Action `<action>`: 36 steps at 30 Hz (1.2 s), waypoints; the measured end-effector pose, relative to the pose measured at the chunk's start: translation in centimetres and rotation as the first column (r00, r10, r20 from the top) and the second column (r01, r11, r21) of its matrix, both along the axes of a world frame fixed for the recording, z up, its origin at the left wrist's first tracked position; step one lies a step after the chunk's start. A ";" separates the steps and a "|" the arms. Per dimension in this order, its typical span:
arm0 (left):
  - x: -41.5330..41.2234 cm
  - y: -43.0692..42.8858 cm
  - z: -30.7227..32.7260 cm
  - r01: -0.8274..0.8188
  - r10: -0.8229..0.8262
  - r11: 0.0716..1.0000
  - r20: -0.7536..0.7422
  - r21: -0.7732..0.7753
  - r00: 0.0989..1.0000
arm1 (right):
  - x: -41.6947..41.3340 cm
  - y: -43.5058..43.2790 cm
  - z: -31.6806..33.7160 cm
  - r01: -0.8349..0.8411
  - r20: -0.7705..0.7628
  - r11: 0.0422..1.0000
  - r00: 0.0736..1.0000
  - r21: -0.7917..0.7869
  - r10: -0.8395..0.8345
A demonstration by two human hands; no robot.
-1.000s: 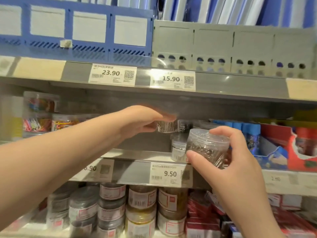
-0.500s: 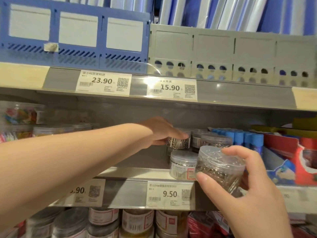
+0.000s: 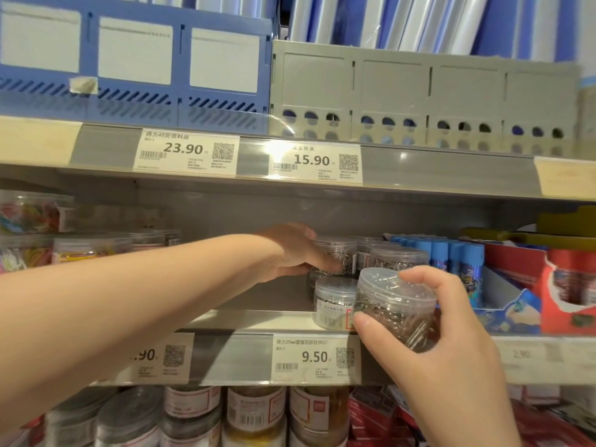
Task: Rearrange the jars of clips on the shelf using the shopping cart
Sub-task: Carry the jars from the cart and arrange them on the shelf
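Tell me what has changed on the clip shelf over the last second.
The left hand has carried its jar of clips slightly rightward, into line behind the front jar; its fingers still grip it. The right hand still holds the tilted jar of paper clips before the shelf edge. Nothing was let go.

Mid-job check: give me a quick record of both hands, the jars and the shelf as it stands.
left hand: grips back jar on the middle shelf
right hand: holds clear jar of clips, tilted, in front of the shelf edge
front jar: upright at shelf front, above the 9.50 price tag
right of jars: blue glue sticks
shopping cart: not in view
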State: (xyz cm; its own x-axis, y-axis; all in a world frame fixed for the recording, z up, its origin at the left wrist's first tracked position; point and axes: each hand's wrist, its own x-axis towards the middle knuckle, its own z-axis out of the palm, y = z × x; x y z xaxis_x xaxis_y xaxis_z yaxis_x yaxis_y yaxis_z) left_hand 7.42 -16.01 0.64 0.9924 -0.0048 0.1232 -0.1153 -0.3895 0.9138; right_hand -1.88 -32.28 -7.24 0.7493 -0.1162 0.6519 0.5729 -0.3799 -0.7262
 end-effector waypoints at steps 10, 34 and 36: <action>0.0 0.3 -0.4 -0.018 0.010 0.982 0.041 0.190 0.999 | 0.2 0.3 0.2 0.028 0.020 0.998 0.999 -0.063 -0.027; -2.6 0.7 0.2 -0.035 0.029 0.998 0.124 0.050 0.992 | 0.2 0.6 1.5 -0.011 0.094 0.998 0.995 -0.068 0.017; -3.9 1.0 -0.1 -0.048 0.045 0.999 0.206 0.008 0.978 | 0.3 0.9 1.9 -0.013 0.097 0.998 0.995 -0.067 0.019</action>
State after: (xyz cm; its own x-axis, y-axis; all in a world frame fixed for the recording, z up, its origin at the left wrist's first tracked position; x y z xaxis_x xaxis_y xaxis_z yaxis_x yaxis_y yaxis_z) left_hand 3.51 -15.04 0.50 0.9451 0.0379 0.3246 -0.2815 -0.4100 0.8675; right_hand -1.63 -31.39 -5.35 0.6834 -0.0591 0.7276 0.6460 -0.4151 -0.6406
